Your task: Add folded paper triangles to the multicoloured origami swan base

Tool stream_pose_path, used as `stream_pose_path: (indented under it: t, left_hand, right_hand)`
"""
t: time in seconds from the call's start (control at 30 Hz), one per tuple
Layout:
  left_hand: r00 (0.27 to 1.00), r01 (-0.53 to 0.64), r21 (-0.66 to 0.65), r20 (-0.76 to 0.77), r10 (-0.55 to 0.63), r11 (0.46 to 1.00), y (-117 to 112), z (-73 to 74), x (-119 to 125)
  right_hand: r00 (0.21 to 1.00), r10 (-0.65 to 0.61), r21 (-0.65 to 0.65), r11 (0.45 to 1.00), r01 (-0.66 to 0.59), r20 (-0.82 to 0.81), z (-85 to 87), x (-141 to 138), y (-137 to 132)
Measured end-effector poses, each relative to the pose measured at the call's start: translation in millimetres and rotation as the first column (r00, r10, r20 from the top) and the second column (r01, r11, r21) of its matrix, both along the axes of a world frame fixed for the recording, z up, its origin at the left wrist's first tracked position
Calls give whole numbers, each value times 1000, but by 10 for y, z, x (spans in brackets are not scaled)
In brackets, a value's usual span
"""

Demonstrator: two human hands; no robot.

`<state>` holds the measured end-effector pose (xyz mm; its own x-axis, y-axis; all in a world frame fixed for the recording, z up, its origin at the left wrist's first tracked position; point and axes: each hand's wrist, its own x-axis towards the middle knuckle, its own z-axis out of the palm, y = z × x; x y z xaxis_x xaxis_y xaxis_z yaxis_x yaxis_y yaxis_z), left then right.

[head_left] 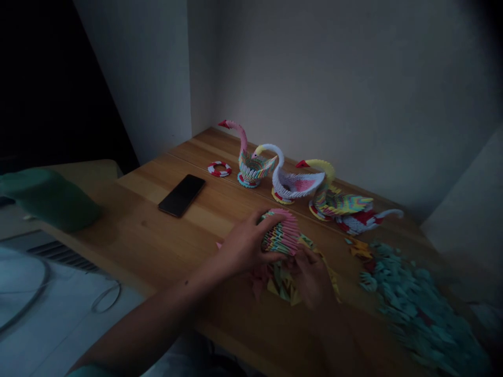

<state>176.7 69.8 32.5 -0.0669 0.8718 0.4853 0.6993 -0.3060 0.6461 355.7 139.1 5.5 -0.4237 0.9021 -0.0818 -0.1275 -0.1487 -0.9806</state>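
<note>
My left hand (247,238) is wrapped round a folded-paper origami body (282,233), pink at one side and striped green, yellow and blue across the rest. At its lower right edge, the fingers of my right hand (312,272) are pinched together; whether they hold a small paper piece or the body's rim I cannot make out. Below both hands lies a loose heap of folded paper pieces (281,283) in pink, yellow and green, partly covered by the hands.
Several paper swans stand along the wall, among them a white swan (301,183). A red-and-white paper ring (219,168) and a black phone (182,196) lie on the wooden table (157,251). Teal paper pieces (420,309) spread at right; a green object (51,199) sits at left.
</note>
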Motion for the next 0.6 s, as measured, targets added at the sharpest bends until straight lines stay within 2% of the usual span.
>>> stream_pose_path:
  t: [0.2, 0.27, 0.4, 0.47, 0.53, 0.57, 0.6]
  left_hand:
    - [1000, -16, -31, -12, 16, 999, 37, -56, 51]
    - [999, -32, -33, 20, 33, 999, 60, -99, 73]
    - [990, -57, 17, 130, 54, 998, 77, -169, 91]
    - [974, -28, 74, 224, 10, 997, 74, -177, 88]
    - [908, 8, 132, 415, -62, 991, 77, -162, 89]
    - [835, -1, 151, 544, -82, 988, 85, -147, 93]
    - [726, -33, 156, 682, -83, 987, 98, -129, 101]
  right_hand:
    - [947, -127, 281, 959, 41, 295, 95, -19, -77]
    - [939, -167, 303, 950, 72, 300, 138, -31, -78]
    - [952, -163, 290, 953, 84, 258, 181, -37, -34]
    - [952, -164, 317, 945, 76, 260, 199, -41, -24]
    - [951, -175, 366, 928, 72, 256, 234, -57, -37]
    - [949, -176, 401, 914, 60, 260, 260, -70, -52]
    - [945, -179, 450, 892, 38, 275, 290, -87, -69]
